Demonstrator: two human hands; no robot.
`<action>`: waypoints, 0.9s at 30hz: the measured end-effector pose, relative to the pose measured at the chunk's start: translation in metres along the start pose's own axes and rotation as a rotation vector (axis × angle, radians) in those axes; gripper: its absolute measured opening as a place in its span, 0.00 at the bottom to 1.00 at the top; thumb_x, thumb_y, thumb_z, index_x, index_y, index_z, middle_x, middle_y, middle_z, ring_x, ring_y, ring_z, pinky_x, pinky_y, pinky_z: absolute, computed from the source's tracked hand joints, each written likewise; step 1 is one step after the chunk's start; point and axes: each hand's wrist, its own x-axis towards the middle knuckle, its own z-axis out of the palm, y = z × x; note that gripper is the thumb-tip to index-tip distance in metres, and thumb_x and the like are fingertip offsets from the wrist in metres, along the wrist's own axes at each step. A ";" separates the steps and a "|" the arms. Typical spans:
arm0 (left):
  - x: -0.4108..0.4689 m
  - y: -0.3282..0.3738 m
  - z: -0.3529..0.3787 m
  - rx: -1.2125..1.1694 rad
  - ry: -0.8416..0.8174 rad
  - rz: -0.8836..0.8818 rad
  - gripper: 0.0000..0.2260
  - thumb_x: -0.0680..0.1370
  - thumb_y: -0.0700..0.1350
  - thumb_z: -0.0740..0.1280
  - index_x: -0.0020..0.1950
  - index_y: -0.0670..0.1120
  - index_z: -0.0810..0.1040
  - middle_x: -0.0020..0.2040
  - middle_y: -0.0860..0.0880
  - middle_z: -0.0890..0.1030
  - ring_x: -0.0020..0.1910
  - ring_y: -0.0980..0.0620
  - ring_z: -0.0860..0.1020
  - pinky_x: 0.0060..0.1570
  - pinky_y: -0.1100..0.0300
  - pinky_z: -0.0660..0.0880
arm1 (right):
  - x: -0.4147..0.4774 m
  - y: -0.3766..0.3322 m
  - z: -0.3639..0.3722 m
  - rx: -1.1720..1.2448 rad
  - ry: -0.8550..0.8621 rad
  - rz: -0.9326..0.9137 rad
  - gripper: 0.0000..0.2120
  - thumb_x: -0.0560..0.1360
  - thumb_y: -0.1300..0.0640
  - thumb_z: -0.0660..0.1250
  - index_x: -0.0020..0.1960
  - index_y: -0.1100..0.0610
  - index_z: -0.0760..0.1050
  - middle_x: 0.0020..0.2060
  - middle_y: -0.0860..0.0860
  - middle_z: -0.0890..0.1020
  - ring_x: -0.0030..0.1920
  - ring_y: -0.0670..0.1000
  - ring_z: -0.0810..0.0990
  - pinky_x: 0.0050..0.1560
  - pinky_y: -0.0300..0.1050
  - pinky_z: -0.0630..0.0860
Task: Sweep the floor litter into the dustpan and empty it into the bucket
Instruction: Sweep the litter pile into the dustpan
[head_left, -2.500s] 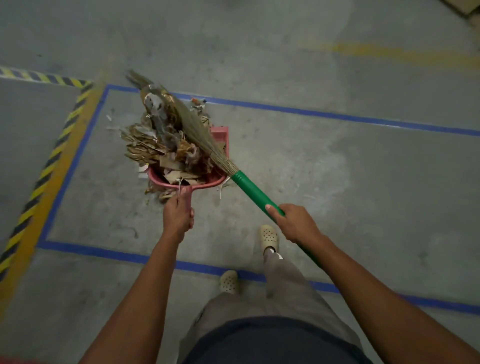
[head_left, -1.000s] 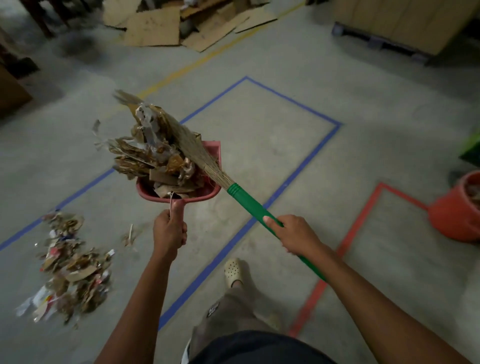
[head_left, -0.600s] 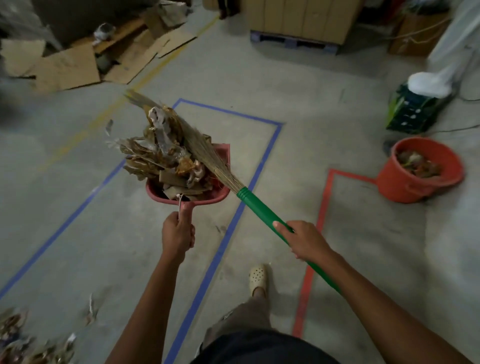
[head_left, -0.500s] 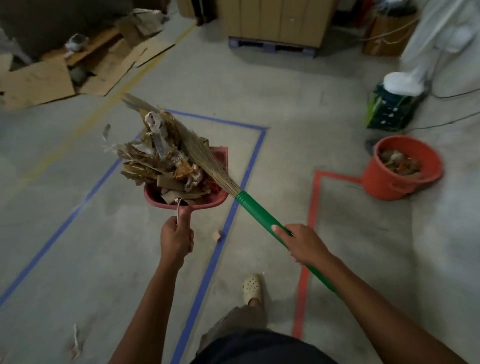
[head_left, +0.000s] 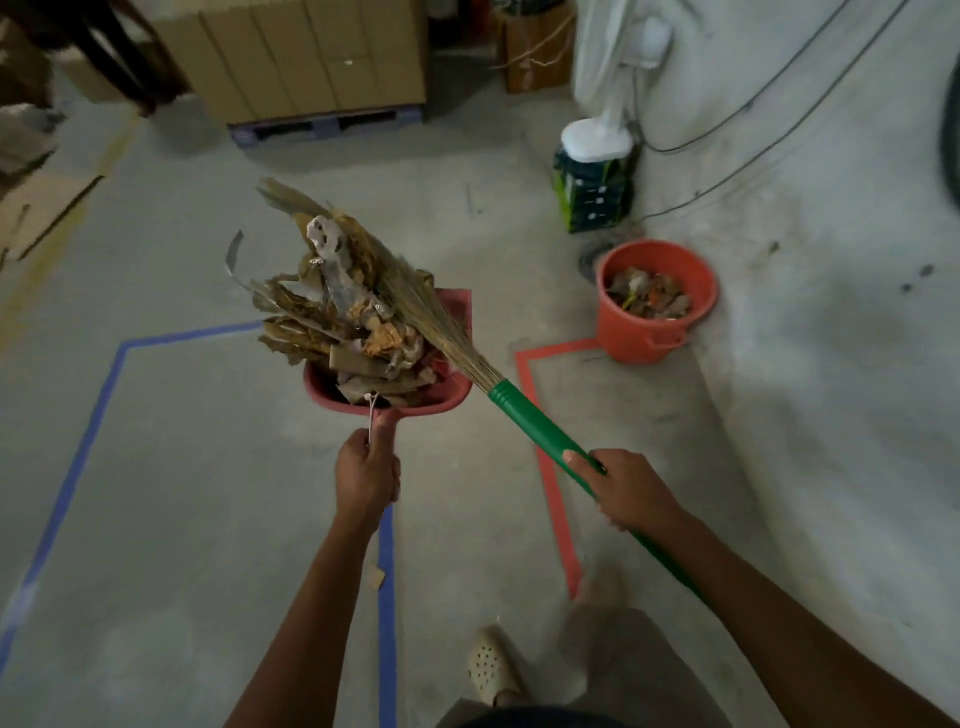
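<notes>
Both hands are busy: left hand (head_left: 366, 475) grips the loaded dustpan (head_left: 452, 392), right hand (head_left: 631, 491) the broom (head_left: 540, 423) pinning the litter (head_left: 332, 317); from the left hand the bucket (head_left: 628, 332) sits at two o'clock.

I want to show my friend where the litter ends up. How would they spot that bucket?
Find the pale wall on the right. At its foot, past the corner of the red floor tape, stands an orange bucket near a green box. It alone is round, open-topped and part full of scraps.

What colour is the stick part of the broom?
The broom handle is bright green, seen clearly in the head view.
</notes>
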 end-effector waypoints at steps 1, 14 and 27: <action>0.011 0.011 0.018 0.007 -0.028 0.014 0.27 0.79 0.66 0.61 0.40 0.42 0.70 0.27 0.44 0.72 0.22 0.50 0.70 0.22 0.58 0.67 | 0.010 0.009 -0.010 0.019 0.019 0.023 0.26 0.80 0.36 0.59 0.33 0.54 0.70 0.27 0.56 0.79 0.23 0.51 0.77 0.28 0.50 0.77; 0.122 0.146 0.276 0.082 -0.286 0.156 0.28 0.78 0.67 0.61 0.39 0.41 0.70 0.27 0.44 0.73 0.22 0.49 0.71 0.22 0.58 0.67 | 0.133 0.124 -0.180 0.097 0.192 0.248 0.34 0.75 0.27 0.54 0.40 0.58 0.77 0.29 0.56 0.81 0.23 0.49 0.78 0.31 0.51 0.80; 0.223 0.200 0.458 0.258 -0.546 0.218 0.31 0.78 0.69 0.59 0.34 0.42 0.70 0.24 0.44 0.74 0.21 0.47 0.73 0.25 0.55 0.70 | 0.217 0.200 -0.259 0.176 0.248 0.469 0.38 0.69 0.24 0.49 0.42 0.58 0.77 0.33 0.59 0.82 0.26 0.51 0.79 0.35 0.54 0.81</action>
